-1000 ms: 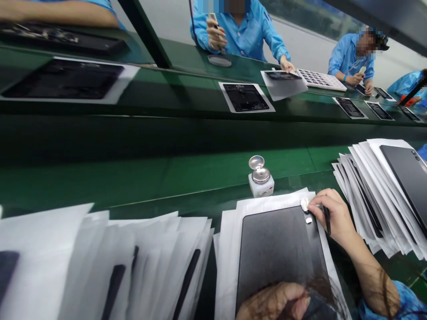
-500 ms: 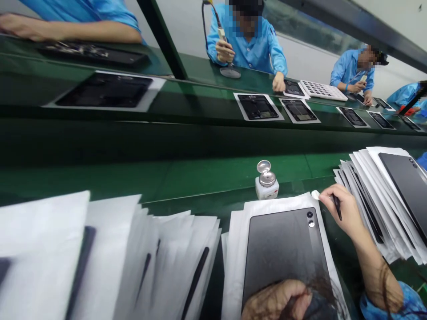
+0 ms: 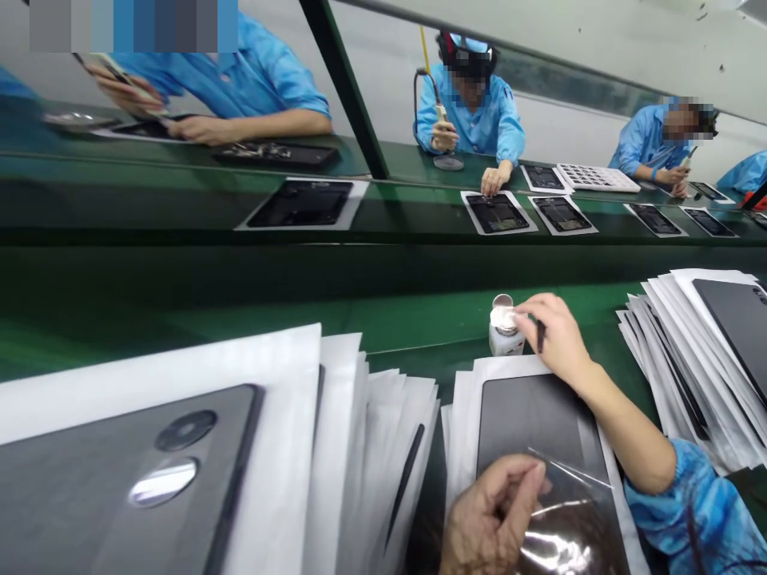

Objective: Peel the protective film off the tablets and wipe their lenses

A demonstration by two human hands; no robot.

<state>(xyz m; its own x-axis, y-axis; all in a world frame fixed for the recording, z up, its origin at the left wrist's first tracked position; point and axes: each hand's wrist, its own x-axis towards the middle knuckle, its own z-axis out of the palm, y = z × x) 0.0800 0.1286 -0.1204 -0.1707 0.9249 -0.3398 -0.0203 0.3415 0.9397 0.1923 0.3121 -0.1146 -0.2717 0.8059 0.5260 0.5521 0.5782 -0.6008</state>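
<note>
A dark grey tablet back [image 3: 530,415] lies on white paper sheets [image 3: 464,423] in front of me. My left hand [image 3: 494,519] is closed at its near edge, pinching a clear plastic film [image 3: 563,511] that lifts off the tablet. My right hand [image 3: 554,335] reaches past the tablet's far edge. Its fingers press a small white pad [image 3: 503,318] onto the top of a small white dispenser bottle [image 3: 505,342], and a thin dark tool [image 3: 540,335] is tucked between them.
Fanned stacks of tablets in white sheets lie on the left [image 3: 180,463] and on the right [image 3: 707,351]. Beyond runs a green conveyor [image 3: 180,263] carrying opened tablets [image 3: 497,212]. Several people in blue coats [image 3: 473,120] work on the far side.
My right hand left the tablet's camera corner and moved up and left onto the dispenser bottle with the pad. The view tilted up and left, and my left hand now lifts clear film.
</note>
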